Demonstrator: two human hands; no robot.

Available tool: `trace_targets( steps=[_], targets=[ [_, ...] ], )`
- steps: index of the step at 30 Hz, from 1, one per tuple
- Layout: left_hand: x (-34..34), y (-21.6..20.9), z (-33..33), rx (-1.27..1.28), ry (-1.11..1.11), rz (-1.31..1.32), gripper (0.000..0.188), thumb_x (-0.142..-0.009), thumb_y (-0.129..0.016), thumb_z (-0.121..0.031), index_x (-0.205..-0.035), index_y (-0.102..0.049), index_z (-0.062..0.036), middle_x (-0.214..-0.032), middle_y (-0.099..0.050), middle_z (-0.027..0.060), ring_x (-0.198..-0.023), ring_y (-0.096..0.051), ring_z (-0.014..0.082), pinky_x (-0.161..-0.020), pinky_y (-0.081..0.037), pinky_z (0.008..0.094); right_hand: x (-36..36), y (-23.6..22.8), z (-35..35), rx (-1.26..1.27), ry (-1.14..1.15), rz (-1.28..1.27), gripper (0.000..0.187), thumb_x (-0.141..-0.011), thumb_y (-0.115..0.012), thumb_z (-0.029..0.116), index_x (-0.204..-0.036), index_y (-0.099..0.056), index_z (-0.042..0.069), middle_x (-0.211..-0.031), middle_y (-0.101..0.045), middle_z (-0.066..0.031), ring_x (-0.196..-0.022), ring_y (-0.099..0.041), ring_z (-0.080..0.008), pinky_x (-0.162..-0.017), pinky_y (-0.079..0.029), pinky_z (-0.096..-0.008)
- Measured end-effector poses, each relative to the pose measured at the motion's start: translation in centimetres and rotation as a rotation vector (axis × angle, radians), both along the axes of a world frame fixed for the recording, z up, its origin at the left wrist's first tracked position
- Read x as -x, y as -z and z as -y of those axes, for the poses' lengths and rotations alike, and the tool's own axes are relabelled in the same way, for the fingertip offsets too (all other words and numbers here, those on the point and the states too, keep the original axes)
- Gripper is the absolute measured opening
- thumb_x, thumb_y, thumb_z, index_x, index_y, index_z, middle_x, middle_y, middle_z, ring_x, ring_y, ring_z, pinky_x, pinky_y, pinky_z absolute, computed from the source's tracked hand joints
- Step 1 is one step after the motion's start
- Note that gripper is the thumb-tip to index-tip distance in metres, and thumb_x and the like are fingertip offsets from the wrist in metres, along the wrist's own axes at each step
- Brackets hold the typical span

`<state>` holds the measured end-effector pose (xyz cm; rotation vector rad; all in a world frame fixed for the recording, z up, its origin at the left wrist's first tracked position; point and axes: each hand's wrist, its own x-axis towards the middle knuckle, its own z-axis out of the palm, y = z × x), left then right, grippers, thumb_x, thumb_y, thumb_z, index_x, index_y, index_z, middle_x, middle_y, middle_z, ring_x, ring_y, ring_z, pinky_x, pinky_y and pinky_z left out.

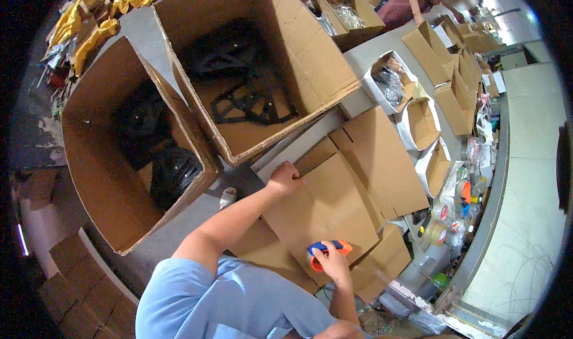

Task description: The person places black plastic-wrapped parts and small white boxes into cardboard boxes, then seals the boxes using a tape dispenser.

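Observation:
In front of me lies a brown cardboard box (325, 205), its broad panel facing up and some flaps spread out around it. My left hand (285, 179) is closed at the box's far left edge, its curled fingers against the cardboard. At the near end, my right hand (333, 262) grips an orange and blue tape dispenser (316, 261), which rests on or just over the panel. Part of the dispenser is hidden under my fingers. A flat cardboard sheet (385, 166) lies just beyond the box to the right.
Two large open cartons (262, 142) (89, 178) with black frame-like parts stand at the left. White-lined open boxes (421, 124) line the right side, beside tape rolls and bottles (453, 225). Another person (412, 5) works at the far right. Yellow wrapping (95, 34) lies far left.

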<state>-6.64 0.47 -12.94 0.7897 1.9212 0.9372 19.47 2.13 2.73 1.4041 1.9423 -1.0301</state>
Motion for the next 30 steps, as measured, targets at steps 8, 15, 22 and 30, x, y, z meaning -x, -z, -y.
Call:
trace_targets(
  steps=[8,15,22,30],
  targets=[
    [0.4,3.7,-0.2,-0.342,-0.018,-0.142,0.028,-0.066,-0.075,-0.027,-0.073,-0.061,-0.0033,-0.088,-0.058,0.0131,-0.085,-0.057,0.0262,-0.074,-0.046,0.036,6.0,0.6,-1.9,-0.507,-0.319,-0.546,0.053,-0.065,-0.079,0.021,-0.1,-0.041,0.008,-0.092,-0.056,-0.0148,-0.083,-0.058,-0.0324,-0.071,-0.046,-0.0404],
    [2.3,0.7,1.0,-0.277,-0.226,1.289,0.04,-0.091,-0.044,-0.049,-0.085,-0.063,-0.0143,-0.097,-0.063,0.0007,-0.092,-0.054,0.014,-0.086,-0.038,0.0271,9.1,6.2,-5.5,-0.343,-0.245,-0.876,0.062,-0.068,-0.07,0.009,-0.119,-0.035,0.012,-0.103,-0.053,-0.0184,-0.093,-0.055,-0.0339,-0.081,-0.046,-0.0415],
    [1.9,0.3,0.7,-0.318,-0.149,0.851,0.024,-0.093,-0.05,-0.027,-0.096,-0.06,-0.0052,-0.097,-0.06,0.0047,-0.094,-0.055,0.0164,-0.086,-0.043,0.0307,10.7,2.6,-5.3,-0.434,-0.431,-0.872,0.053,-0.069,-0.071,0.01,-0.117,-0.048,0.009,-0.104,-0.058,-0.017,-0.093,-0.058,-0.0349,-0.08,-0.048,-0.041],
    [0.7,5.7,0.3,-0.43,-0.214,0.466,0.021,-0.089,-0.056,-0.019,-0.088,-0.058,0.002,-0.091,-0.057,0.0134,-0.089,-0.058,0.0253,-0.077,-0.046,0.0331,3.9,-0.4,-6.0,-0.364,-0.437,-0.608,0.053,-0.073,-0.068,0.019,-0.123,-0.052,0.018,-0.101,-0.061,-0.0167,-0.088,-0.061,-0.0356,-0.077,-0.05,-0.042]
  ],
)
